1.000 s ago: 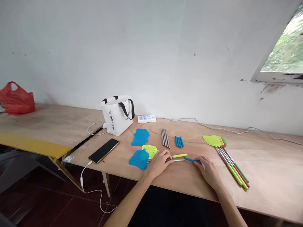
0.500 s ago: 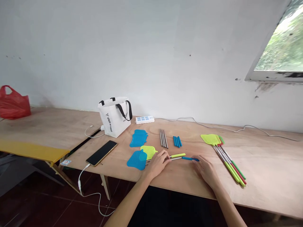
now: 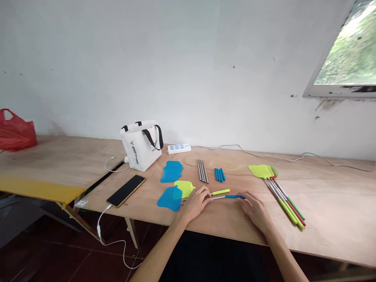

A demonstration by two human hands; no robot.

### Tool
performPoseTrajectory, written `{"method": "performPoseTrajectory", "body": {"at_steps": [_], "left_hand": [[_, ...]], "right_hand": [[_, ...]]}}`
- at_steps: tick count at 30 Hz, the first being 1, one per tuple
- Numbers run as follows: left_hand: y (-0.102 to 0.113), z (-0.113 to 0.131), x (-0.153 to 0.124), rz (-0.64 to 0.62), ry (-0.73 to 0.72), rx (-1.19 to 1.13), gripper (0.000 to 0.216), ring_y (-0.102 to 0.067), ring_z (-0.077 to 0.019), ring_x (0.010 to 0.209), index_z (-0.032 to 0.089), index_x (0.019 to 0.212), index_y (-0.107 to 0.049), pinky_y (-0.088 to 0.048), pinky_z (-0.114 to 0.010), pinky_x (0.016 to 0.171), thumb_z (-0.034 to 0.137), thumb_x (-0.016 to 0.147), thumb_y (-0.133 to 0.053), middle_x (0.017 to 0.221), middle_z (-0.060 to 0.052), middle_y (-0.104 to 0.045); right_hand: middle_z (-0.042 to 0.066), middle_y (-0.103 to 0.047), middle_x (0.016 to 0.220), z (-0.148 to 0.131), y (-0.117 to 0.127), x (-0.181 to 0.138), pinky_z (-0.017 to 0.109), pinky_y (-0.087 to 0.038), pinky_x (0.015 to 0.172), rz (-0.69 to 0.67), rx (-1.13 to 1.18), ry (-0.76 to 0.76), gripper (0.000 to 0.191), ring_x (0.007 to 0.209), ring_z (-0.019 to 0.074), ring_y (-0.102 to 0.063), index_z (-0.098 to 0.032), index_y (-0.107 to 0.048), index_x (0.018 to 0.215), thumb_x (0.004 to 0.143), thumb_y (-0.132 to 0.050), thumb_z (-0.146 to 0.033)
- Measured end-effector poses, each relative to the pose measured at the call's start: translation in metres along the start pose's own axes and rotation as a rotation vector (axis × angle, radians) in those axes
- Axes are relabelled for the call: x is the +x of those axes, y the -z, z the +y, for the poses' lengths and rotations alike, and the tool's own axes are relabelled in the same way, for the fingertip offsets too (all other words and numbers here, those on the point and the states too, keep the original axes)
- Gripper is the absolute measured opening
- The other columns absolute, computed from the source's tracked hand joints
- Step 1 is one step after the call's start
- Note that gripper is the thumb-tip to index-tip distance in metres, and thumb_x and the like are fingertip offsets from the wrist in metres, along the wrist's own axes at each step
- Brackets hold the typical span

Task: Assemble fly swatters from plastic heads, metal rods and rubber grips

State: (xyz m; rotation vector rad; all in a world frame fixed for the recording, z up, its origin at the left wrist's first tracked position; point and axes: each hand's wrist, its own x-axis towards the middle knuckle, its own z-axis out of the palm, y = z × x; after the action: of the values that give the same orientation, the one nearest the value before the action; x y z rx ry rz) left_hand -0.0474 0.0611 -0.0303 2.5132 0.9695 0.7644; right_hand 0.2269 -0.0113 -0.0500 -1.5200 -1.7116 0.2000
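A blue fly swatter [image 3: 169, 198] lies near the table's front edge, its head to the left and its blue handle to the right. My left hand [image 3: 199, 201] is closed on its metal rod and hides part of it. My right hand [image 3: 253, 207] grips the far end of the blue handle between thumb and fingers. Just behind it, a yellow-green fly swatter [image 3: 184, 188] lies partly under the blue head, its handle showing past my left hand. Farther back are stacked blue swatter heads [image 3: 172, 172], several metal rods [image 3: 203, 171] and several blue handle grips [image 3: 219, 175].
At the right lie several assembled swatters [image 3: 279, 199] in yellow-green, red and green. A phone [image 3: 126, 190] on a cable, a white bag [image 3: 141, 147] and a power strip [image 3: 179, 148] occupy the left and back. Beyond a gap stands another table with a red bag [image 3: 17, 133].
My right hand and the blue handle's end have shifted very slightly left. My left hand keeps its place on the rod. The view has tilted a little.
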Motion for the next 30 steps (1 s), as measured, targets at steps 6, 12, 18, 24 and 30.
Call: {"method": "performPoseTrajectory", "body": {"at_steps": [6, 12, 18, 24, 30], "left_hand": [[0.002, 0.000, -0.001, -0.021, -0.026, 0.001, 0.014, -0.062, -0.0193, 0.104, 0.022, 0.097, -0.067, -0.044, -0.034, 0.095, 0.027, 0.103, -0.055, 0.113, -0.001, -0.064], [0.002, 0.000, -0.001, -0.039, -0.041, -0.002, 0.016, -0.061, -0.0192, 0.104, 0.022, 0.095, -0.067, -0.043, -0.035, 0.098, 0.027, 0.103, -0.055, 0.115, -0.001, -0.065], [0.004, 0.005, -0.001, -0.043, -0.027, -0.054, 0.004, -0.060, -0.0192, 0.106, 0.024, 0.100, -0.061, -0.044, -0.033, 0.095, 0.024, 0.102, -0.057, 0.112, -0.001, -0.065], [0.004, 0.007, -0.001, -0.044, -0.035, -0.059, 0.004, -0.060, -0.0196, 0.107, 0.025, 0.102, -0.060, -0.045, -0.033, 0.094, 0.027, 0.102, -0.058, 0.111, -0.001, -0.064], [0.002, 0.006, 0.000, -0.024, -0.046, -0.038, 0.007, -0.061, -0.0193, 0.108, 0.024, 0.101, -0.063, -0.045, -0.033, 0.096, 0.028, 0.102, -0.058, 0.113, -0.001, -0.063]], "right_hand": [[0.007, -0.072, 0.097, -0.003, 0.000, 0.002, 0.036, -0.054, 0.083, -0.051, 0.090, -0.041, 0.037, 0.092, 0.0255, -0.067, -0.026, -0.070, 0.094, 0.096, -0.045, -0.054], [0.008, -0.073, 0.092, -0.001, 0.003, 0.002, 0.038, -0.054, 0.082, -0.077, 0.184, -0.108, 0.043, 0.091, 0.0270, -0.067, -0.025, -0.069, 0.084, 0.092, -0.048, -0.062], [0.008, -0.076, 0.102, -0.002, 0.008, 0.001, 0.042, -0.055, 0.088, -0.075, 0.285, -0.265, 0.043, 0.095, 0.0292, -0.069, -0.024, -0.074, 0.096, 0.082, -0.063, -0.063], [0.009, -0.078, 0.101, 0.000, 0.007, -0.002, 0.047, -0.054, 0.095, -0.039, 0.408, -0.391, 0.045, 0.103, 0.0332, -0.070, -0.021, -0.076, 0.100, 0.075, -0.072, -0.058], [0.008, -0.078, 0.104, -0.007, 0.013, -0.003, 0.043, -0.052, 0.096, -0.076, 0.454, -0.420, 0.043, 0.108, 0.0318, -0.069, -0.021, -0.076, 0.103, 0.079, -0.073, -0.056]]}}
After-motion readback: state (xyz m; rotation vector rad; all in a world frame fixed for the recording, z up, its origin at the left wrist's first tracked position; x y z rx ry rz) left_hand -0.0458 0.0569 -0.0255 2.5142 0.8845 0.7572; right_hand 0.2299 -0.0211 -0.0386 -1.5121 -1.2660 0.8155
